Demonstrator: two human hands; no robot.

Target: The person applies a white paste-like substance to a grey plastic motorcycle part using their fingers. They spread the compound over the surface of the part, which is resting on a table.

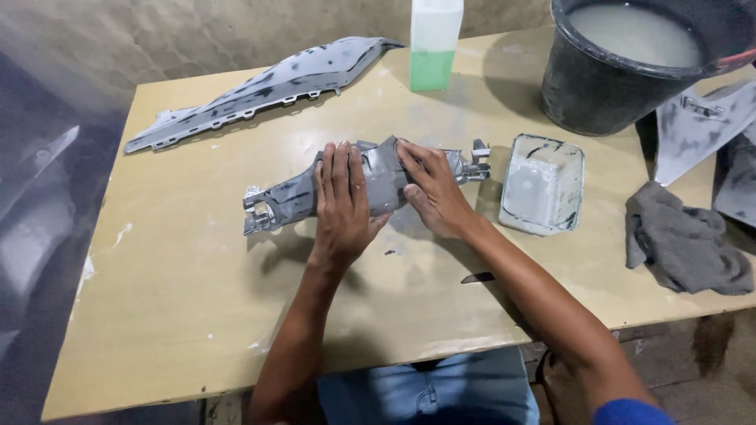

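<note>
At the centre of the frame a grey plastic panel (370, 185) lies on the desk (181, 283). The left hand (342, 205) lies flat on it, fingers together and extended; the right hand (433, 193) presses beside it, fingers spread over the panel's right half. Just right sits a shallow rectangular tray (543, 182). A longer grey panel (260, 90) lies upper left, a bucket (598, 86) upper right, a grey rag (685, 248) at the right edge.

The bucket (630, 71) and bottle (433, 39) are cut off at the top edge; both hands hide the panel's (291, 197) middle.
</note>
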